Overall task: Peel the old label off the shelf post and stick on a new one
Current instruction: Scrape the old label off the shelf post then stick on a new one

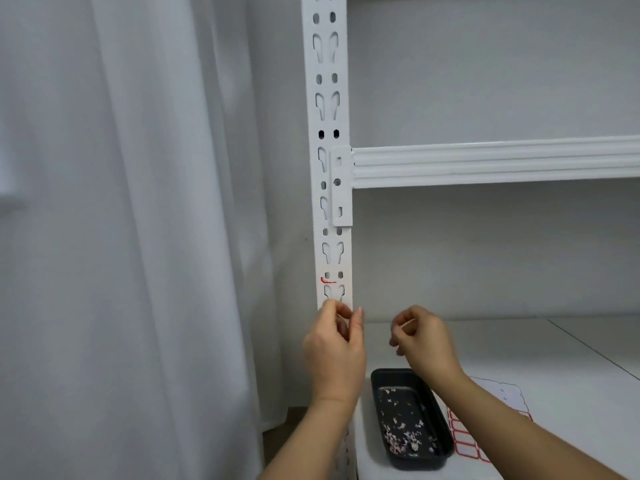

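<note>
A white slotted shelf post (329,188) runs up the middle. A small red corner remnant of the old label (326,280) clings to the post just above my hands. My left hand (334,348) is raised at the post, its thumb and fingers pinched together at the post's front; what they pinch is too small to make out. My right hand (420,336) hovers to the right of the post with fingers curled and thumb meeting forefinger; I cannot tell whether it holds a scrap. A sheet of red-bordered new labels (465,441) lies on the lower shelf.
A black tray (377,377) holding several torn label scraps sits on the lower shelf (571,341) below my right wrist. A white shelf beam (495,162) crosses higher up. A white curtain (138,237) hangs left of the post.
</note>
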